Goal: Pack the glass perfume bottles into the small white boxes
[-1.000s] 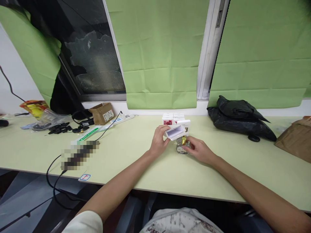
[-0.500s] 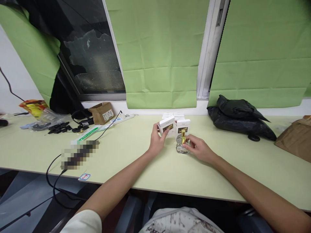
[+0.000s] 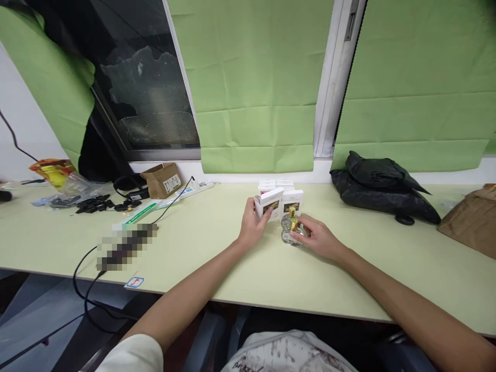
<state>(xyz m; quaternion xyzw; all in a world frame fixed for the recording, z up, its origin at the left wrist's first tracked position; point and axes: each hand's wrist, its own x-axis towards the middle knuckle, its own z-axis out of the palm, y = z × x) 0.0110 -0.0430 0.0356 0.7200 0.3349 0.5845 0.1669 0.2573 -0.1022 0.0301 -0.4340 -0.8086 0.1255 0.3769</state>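
My left hand (image 3: 252, 223) is closed around the sides of a small white box (image 3: 274, 197) with a dark picture on its front, tilted a little. My right hand (image 3: 314, 235) pinches the gold cap of a clear glass perfume bottle (image 3: 291, 238), which stands at the front on the table. Just behind it is a second gold-capped bottle (image 3: 287, 221), partly hidden by the first. Another white box (image 3: 296, 196) with the same kind of picture stands upright behind the bottles. More white boxes (image 3: 284, 183) are grouped farther back.
On the pale table (image 3: 209, 248), black plastic bags (image 3: 382, 194) and a brown paper package (image 3: 473, 219) lie to the right. An open cardboard box (image 3: 163, 181), black cables and small black parts (image 3: 93, 204) are on the left. Green curtains (image 3: 256, 93) hang behind.
The white box in my left hand has shifted slightly right and tilted more. My right hand stays at the front bottle's cap, nearly unmoved.
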